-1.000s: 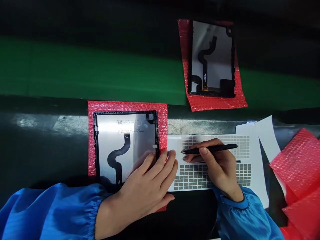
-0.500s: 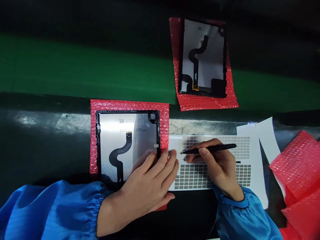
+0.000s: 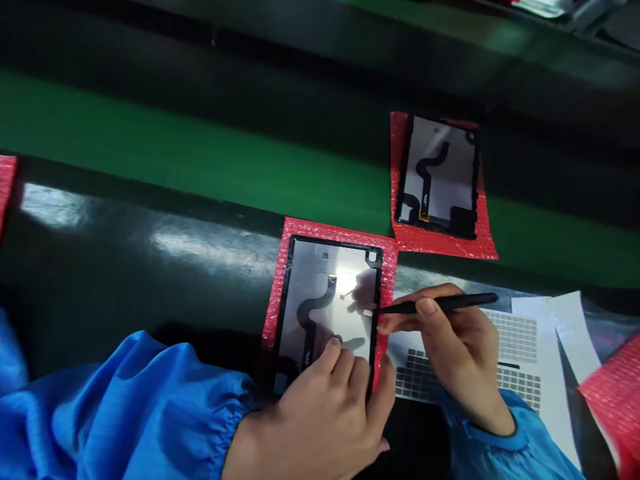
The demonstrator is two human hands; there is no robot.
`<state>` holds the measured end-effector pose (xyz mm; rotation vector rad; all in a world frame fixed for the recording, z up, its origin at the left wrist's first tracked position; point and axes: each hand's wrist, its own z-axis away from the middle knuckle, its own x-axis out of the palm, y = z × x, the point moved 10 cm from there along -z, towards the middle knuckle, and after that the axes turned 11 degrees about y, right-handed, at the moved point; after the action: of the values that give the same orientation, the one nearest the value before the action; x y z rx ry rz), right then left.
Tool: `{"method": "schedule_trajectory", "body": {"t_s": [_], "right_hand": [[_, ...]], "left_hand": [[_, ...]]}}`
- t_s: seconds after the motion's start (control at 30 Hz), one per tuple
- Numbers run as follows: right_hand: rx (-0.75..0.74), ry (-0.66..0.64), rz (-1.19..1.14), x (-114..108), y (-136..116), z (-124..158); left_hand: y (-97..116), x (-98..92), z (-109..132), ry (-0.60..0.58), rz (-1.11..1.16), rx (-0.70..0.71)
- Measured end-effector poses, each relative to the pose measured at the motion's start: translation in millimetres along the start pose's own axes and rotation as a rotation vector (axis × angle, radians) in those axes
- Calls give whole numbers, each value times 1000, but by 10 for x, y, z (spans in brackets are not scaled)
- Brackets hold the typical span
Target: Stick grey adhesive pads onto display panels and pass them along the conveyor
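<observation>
right grip (image 3: pixel 457 343): black tool (image 3: pixel 467 301) | panel (image 3: pixel 327 317): on red wrap (image 3: pixel 335 234) (left grip (image 3: pixel 325 410) over it)

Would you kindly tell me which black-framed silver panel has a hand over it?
The nearer panel: the bare left hand partly covers it, while no hand covers the farther panel.

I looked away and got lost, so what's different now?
The right hand moved left, bringing the black tool's tip from over the sheet to the near screen's right edge. The left hand drew back from the sheet, fingers over the near screen. The far screen slid left, closer to the near one. The right hand's grip on the tool stayed.
</observation>
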<state>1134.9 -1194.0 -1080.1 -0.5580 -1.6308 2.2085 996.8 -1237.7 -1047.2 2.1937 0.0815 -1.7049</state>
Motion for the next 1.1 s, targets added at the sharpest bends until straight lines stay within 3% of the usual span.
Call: {"method": "schedule_trajectory", "body": {"t_s": [0.17, 0.33, 0.5, 0.7, 0.93, 1.1], "right_hand": [[30, -109, 8, 740, 30, -49], [43, -164, 64, 1088, 164, -139], [45, -137, 121, 1111, 250, -208], [39, -121, 157, 1098, 259, -216], [39, -125, 173, 1101, 265, -222], [40, -133, 184, 1094, 292, -225]], "left_hand": [[-325, 155, 221, -132, -118, -124], [-534, 202, 269, -209, -72, -136], [-598, 137, 223, -207, 21, -159], [-585, 292, 200, -286, 72, -162], [-610, 241, 169, -211, 75, -199], [-627, 278, 170, -332, 77, -161]]}}
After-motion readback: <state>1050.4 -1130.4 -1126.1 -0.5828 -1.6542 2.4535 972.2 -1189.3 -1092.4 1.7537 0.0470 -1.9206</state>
